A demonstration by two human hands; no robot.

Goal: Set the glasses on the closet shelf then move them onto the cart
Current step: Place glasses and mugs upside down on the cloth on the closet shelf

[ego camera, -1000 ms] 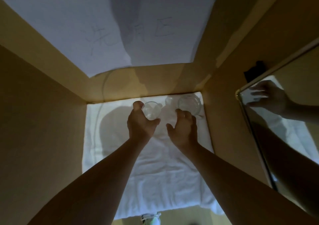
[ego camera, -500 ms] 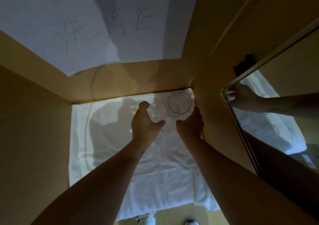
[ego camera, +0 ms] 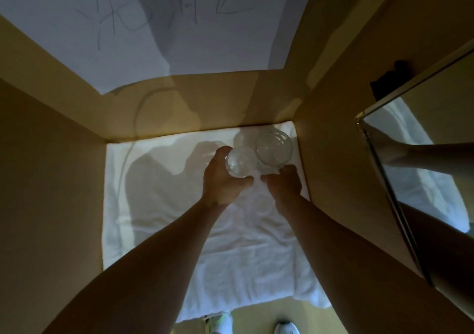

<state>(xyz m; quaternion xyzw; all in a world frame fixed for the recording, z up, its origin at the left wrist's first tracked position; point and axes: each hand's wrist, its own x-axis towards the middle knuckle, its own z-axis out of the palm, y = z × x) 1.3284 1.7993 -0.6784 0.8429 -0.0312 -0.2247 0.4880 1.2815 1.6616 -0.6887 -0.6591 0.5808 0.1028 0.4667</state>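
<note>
Glass-on-glass contact risk: small glass [ego camera: 241, 161] gripped in left hand [ego camera: 222, 178], touching large glass [ego camera: 274, 147] — possible chipping. Right hand [ego camera: 283, 183] curled at the large glass's base; grip not discernible — possible tipping on soft white towel [ego camera: 159, 205].

I look into a dim, tan-walled closet [ego camera: 51, 180] whose shelf is covered by a rumpled white towel [ego camera: 159, 231], with a white paper sheet [ego camera: 205, 39] bearing handwritten characters on the far wall, a metal-edged mirror [ego camera: 423, 154] at right, and white shoes [ego camera: 286, 328] on the floor nearest me.
</note>
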